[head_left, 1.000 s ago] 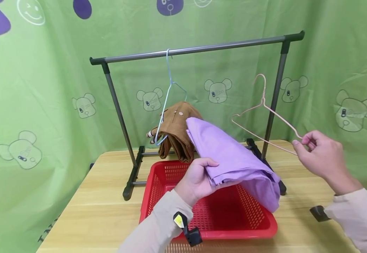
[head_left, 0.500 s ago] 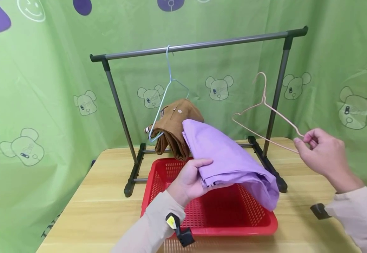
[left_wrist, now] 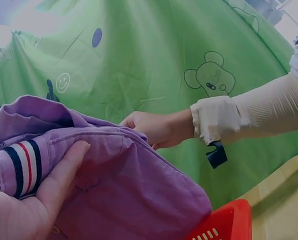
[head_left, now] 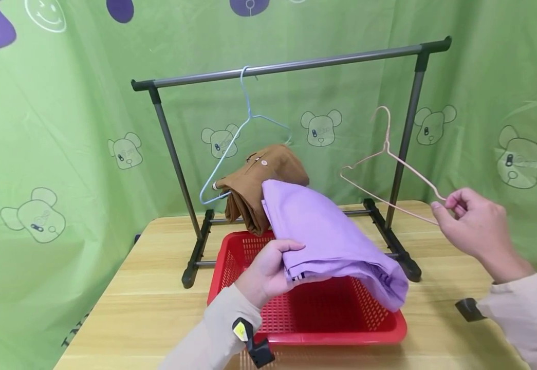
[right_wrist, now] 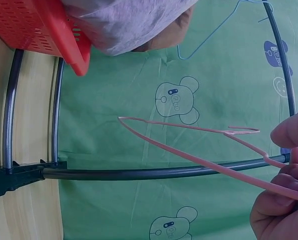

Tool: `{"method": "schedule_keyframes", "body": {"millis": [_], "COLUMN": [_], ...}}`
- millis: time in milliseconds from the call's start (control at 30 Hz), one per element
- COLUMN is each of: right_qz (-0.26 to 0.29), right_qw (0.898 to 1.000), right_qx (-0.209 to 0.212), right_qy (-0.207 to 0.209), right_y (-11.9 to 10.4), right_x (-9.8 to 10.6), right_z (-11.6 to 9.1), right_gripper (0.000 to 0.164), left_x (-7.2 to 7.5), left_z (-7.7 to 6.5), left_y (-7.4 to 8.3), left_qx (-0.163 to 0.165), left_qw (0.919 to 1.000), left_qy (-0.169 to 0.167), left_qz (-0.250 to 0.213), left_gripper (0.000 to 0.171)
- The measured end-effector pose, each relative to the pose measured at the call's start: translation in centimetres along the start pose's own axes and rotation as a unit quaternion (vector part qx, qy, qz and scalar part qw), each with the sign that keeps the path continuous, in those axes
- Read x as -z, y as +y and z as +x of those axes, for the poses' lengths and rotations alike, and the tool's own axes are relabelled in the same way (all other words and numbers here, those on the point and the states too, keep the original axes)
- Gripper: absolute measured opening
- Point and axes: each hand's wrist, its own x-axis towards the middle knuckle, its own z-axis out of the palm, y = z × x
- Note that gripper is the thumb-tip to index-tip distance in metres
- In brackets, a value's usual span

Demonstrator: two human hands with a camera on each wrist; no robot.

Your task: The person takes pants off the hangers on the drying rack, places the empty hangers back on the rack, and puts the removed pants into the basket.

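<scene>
My left hand holds a folded lavender garment, thumb on top and fingers underneath, above the red basket. A black, white and red striped trim shows near the thumb in the left wrist view. Off to the right, my right hand pinches one lower corner of a bare pink wire hanger, its hook pointing up. Behind the lavender garment, a folded brown garment with a button hangs over the lower bar of a blue hanger; the lavender cloth partly covers it in the head view.
A grey metal clothes rack with black feet stands on the wooden table, and the blue hanger hooks on its rail. In front is the red perforated basket. A green patterned curtain surrounds the table.
My left hand and the lavender garment have shifted slightly left and down. The blue hanger with the brown garment has swivelled, showing more of its width. My right hand has barely moved.
</scene>
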Motion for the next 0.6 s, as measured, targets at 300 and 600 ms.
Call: {"method": "schedule_keyframes", "body": {"millis": [300, 600], "right_qz": [-0.002, 0.000], "right_qw": [1.000, 1.000], "right_qx": [-0.008, -0.010], "right_qy": [-0.003, -0.015], "right_y": [0.1, 0.3], "right_x": [0.1, 0.2], "right_z": [-0.1, -0.1], "right_gripper": [0.022, 0.022], "left_x": [0.8, 1.6], "left_z": [-1.1, -1.6], "left_y": [0.2, 0.3], "left_qx": [0.009, 0.016], "left_qw": [0.9999, 0.9997], "left_qy": [0.012, 0.010], "left_qz": [0.004, 0.016], "left_gripper": [0.025, 0.025]}}
